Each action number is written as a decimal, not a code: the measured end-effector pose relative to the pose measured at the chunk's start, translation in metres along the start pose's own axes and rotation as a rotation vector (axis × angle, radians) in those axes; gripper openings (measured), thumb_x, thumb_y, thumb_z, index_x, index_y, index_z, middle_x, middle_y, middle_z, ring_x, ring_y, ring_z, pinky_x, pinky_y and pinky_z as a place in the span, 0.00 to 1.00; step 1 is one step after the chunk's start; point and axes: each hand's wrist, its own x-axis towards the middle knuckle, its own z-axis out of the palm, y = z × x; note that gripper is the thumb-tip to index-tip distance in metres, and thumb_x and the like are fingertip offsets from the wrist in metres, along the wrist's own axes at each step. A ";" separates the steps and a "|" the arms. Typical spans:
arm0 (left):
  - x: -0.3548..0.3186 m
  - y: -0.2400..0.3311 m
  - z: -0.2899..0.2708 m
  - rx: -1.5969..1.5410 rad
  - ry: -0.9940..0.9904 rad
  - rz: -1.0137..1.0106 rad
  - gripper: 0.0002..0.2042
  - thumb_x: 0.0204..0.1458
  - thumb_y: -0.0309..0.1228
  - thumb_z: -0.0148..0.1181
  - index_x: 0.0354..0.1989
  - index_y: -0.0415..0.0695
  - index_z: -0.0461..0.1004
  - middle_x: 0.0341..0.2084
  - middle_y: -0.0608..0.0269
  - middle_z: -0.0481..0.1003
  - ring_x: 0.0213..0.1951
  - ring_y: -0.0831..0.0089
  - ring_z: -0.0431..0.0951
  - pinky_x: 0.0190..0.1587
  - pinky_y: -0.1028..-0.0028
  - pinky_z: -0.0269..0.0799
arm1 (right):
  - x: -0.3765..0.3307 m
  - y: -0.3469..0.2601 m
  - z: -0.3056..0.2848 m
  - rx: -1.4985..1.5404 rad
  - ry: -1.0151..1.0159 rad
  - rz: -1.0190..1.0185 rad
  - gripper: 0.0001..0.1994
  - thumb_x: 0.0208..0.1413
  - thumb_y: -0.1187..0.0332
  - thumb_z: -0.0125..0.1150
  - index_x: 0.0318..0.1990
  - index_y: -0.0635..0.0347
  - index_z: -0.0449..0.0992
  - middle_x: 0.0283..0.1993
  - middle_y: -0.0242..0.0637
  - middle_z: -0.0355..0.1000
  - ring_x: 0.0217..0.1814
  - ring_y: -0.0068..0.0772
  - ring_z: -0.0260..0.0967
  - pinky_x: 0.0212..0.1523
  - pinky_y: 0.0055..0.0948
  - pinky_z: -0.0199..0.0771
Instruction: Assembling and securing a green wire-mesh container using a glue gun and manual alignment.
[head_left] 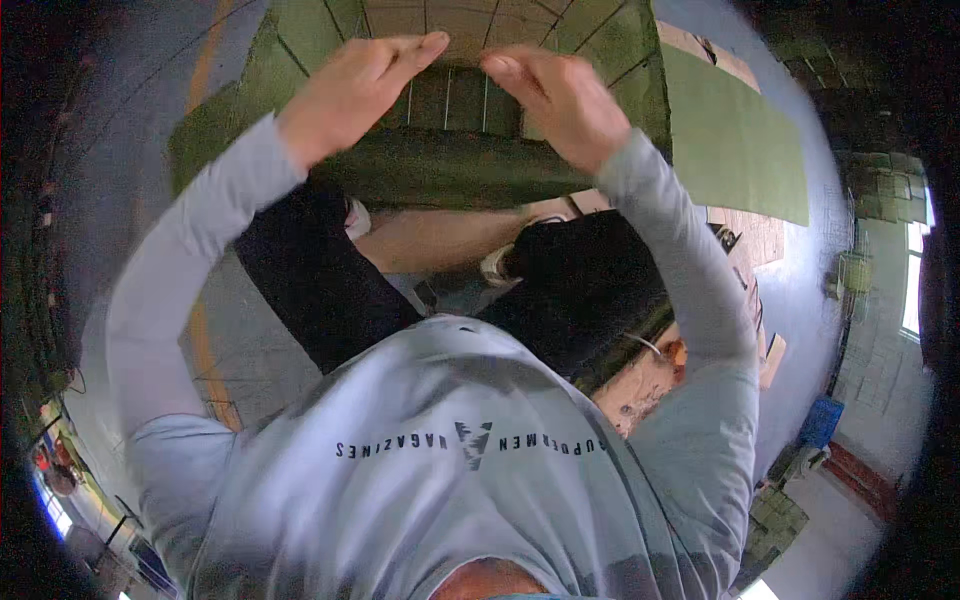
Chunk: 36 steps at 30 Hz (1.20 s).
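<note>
My left hand (365, 90) is raised at the top, above a green box-like structure (420, 165). Its thumb and fingers are pressed together in a pinch. Level with it and a short gap apart, my right hand (565, 95) is also pinched, slightly blurred. Whatever either pinch may hold is too small to make out. Dark, evenly spaced lines run across the green sides of the structure. A tan panel (460, 18) shows at its far part, between and beyond my hands. My legs are spread in front of its near side.
A flat green sheet (745, 135) lies right of the structure, over pale wooden boards (755, 232). Beside my right leg is a wooden piece (640, 388) with a small orange thing (678, 354) near it. A blue box (822, 422) stands farther right. A yellow line (205, 345) marks the floor at left.
</note>
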 end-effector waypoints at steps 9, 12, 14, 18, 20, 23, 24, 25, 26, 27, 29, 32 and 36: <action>0.011 0.074 -0.030 -0.153 -0.372 -0.267 0.24 0.51 0.44 0.55 0.50 0.38 0.67 0.36 0.50 0.75 0.35 0.51 0.75 0.36 0.62 0.72 | -0.035 -0.004 0.032 -0.231 0.300 -0.133 0.23 0.54 0.47 0.52 0.37 0.63 0.70 0.25 0.49 0.70 0.27 0.51 0.71 0.27 0.42 0.70; 0.039 0.060 -0.038 -0.279 -0.676 -0.258 0.26 0.55 0.50 0.46 0.48 0.37 0.69 0.35 0.49 0.75 0.35 0.53 0.76 0.37 0.61 0.72 | -0.019 -0.003 0.008 -0.114 -0.166 0.047 0.30 0.60 0.43 0.40 0.39 0.67 0.73 0.23 0.47 0.71 0.29 0.51 0.72 0.32 0.40 0.72; 0.043 0.046 -0.034 -0.430 -0.866 -0.265 0.29 0.59 0.54 0.39 0.46 0.36 0.70 0.36 0.48 0.75 0.37 0.57 0.77 0.39 0.61 0.72 | -0.014 -0.009 -0.012 0.076 -0.351 0.005 0.36 0.61 0.40 0.30 0.37 0.69 0.73 0.25 0.48 0.71 0.32 0.44 0.72 0.36 0.38 0.71; 0.033 0.024 0.012 -1.182 -0.901 -0.446 0.45 0.54 0.66 0.20 0.57 0.34 0.63 0.52 0.43 0.67 0.56 0.60 0.66 0.59 0.68 0.57 | 0.008 0.030 0.019 0.441 -0.443 0.106 0.40 0.61 0.38 0.23 0.41 0.70 0.74 0.39 0.49 0.73 0.44 0.34 0.68 0.49 0.31 0.65; 0.041 0.016 0.011 -0.898 -0.800 -0.542 0.35 0.60 0.56 0.25 0.57 0.38 0.64 0.54 0.49 0.67 0.56 0.62 0.67 0.61 0.69 0.57 | 0.009 0.036 0.021 0.433 -0.133 0.101 0.41 0.58 0.34 0.28 0.37 0.71 0.73 0.25 0.45 0.70 0.28 0.37 0.65 0.33 0.37 0.67; 0.041 0.033 -0.020 -0.597 -0.383 -0.476 0.25 0.62 0.47 0.35 0.56 0.39 0.65 0.53 0.50 0.68 0.55 0.61 0.69 0.59 0.69 0.59 | -0.012 0.018 0.015 0.200 0.429 -0.140 0.21 0.56 0.52 0.52 0.38 0.65 0.73 0.32 0.46 0.72 0.33 0.41 0.71 0.35 0.37 0.71; 0.035 0.050 -0.035 -0.437 -0.034 -0.363 0.21 0.61 0.42 0.42 0.54 0.38 0.66 0.51 0.48 0.70 0.53 0.58 0.70 0.58 0.68 0.62 | -0.026 0.002 0.015 -0.031 0.782 -0.298 0.14 0.52 0.60 0.59 0.39 0.63 0.73 0.34 0.46 0.73 0.34 0.42 0.72 0.35 0.37 0.72; 0.024 0.069 -0.044 -0.372 0.023 -0.287 0.20 0.55 0.35 0.52 0.53 0.37 0.67 0.48 0.47 0.71 0.51 0.53 0.71 0.56 0.65 0.65 | -0.040 -0.010 0.016 -0.121 0.692 -0.362 0.13 0.50 0.73 0.57 0.44 0.64 0.73 0.40 0.44 0.74 0.43 0.46 0.71 0.41 0.34 0.73; 0.017 0.083 -0.039 -0.211 0.001 -0.154 0.23 0.53 0.39 0.53 0.53 0.37 0.67 0.49 0.46 0.71 0.51 0.54 0.71 0.55 0.64 0.67 | -0.044 -0.015 0.025 -0.222 0.643 -0.382 0.16 0.48 0.72 0.58 0.46 0.65 0.71 0.42 0.44 0.73 0.41 0.43 0.72 0.42 0.35 0.73; 0.011 0.095 -0.032 -0.145 0.012 -0.142 0.22 0.52 0.40 0.54 0.50 0.36 0.68 0.46 0.46 0.72 0.48 0.53 0.72 0.51 0.63 0.69 | -0.039 -0.015 0.040 -0.270 0.682 -0.415 0.15 0.47 0.70 0.58 0.43 0.65 0.70 0.41 0.44 0.72 0.38 0.43 0.72 0.39 0.36 0.73; 0.016 0.100 -0.025 -0.059 0.031 -0.132 0.22 0.50 0.42 0.55 0.46 0.35 0.70 0.43 0.45 0.73 0.45 0.52 0.74 0.47 0.62 0.71 | -0.033 -0.018 0.046 -0.325 0.731 -0.466 0.14 0.47 0.68 0.58 0.41 0.64 0.68 0.40 0.43 0.71 0.35 0.44 0.72 0.36 0.37 0.73; 0.031 0.097 -0.026 -0.303 -0.308 -0.320 0.22 0.52 0.47 0.53 0.36 0.35 0.70 0.30 0.45 0.75 0.34 0.50 0.76 0.36 0.58 0.72 | -0.034 -0.023 0.042 -0.078 0.538 -0.292 0.11 0.48 0.66 0.55 0.35 0.63 0.68 0.37 0.46 0.71 0.36 0.46 0.71 0.34 0.38 0.72; 0.051 0.087 -0.027 -0.241 -0.442 -0.258 0.33 0.56 0.57 0.39 0.27 0.33 0.74 0.16 0.44 0.73 0.25 0.48 0.76 0.31 0.58 0.71 | -0.025 -0.010 0.033 -0.143 0.174 0.004 0.11 0.48 0.62 0.53 0.32 0.61 0.70 0.31 0.47 0.71 0.32 0.53 0.70 0.31 0.43 0.71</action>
